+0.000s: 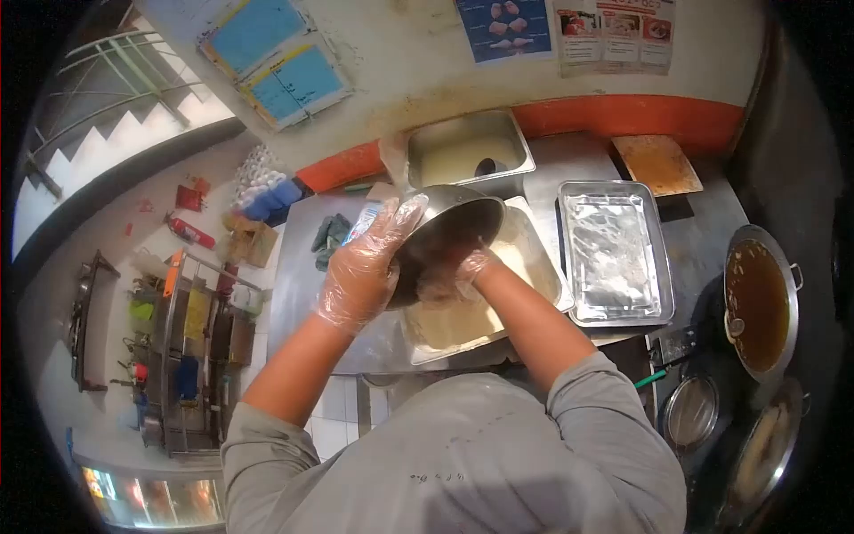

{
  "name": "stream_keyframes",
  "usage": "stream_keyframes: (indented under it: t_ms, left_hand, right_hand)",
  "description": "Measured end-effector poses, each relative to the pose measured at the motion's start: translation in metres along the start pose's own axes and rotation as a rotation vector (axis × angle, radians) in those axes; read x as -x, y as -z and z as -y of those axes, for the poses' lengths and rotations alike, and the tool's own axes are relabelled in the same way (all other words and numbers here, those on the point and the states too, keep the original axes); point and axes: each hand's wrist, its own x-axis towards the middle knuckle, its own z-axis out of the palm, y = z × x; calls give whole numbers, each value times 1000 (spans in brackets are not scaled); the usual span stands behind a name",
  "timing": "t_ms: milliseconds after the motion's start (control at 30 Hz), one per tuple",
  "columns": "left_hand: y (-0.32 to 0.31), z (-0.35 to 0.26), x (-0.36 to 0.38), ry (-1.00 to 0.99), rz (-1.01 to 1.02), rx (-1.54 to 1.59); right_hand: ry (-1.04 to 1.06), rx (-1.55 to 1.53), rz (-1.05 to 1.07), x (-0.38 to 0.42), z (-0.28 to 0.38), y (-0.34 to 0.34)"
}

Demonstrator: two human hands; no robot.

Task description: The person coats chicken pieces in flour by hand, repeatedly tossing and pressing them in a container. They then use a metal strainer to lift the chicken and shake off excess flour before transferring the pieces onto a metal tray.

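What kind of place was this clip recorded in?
Most likely a commercial fried-food kitchen. A steel counter holds a tray of flour and a foil-lined tray, a large pot of dark oil sits to the right, and food posters hang on the wall.

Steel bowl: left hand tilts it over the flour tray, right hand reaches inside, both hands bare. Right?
One thing is off: the hands are not bare. The head view shows clear plastic gloves on the left hand and the right hand. The rest holds: the left hand tilts the steel bowl over the flour tray, and the right hand reaches inside.
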Motion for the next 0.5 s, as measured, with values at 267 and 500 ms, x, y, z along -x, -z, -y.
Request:
stream_keyframes:
  t_ms: [267, 500]
  left_hand:
    - [14, 11, -4, 193, -201, 257]
    - [18, 8, -4, 108, -178, 242]
  right_hand:
    - [-351, 72, 158, 27, 101, 70]
    - [53, 466, -187, 8, 101, 40]
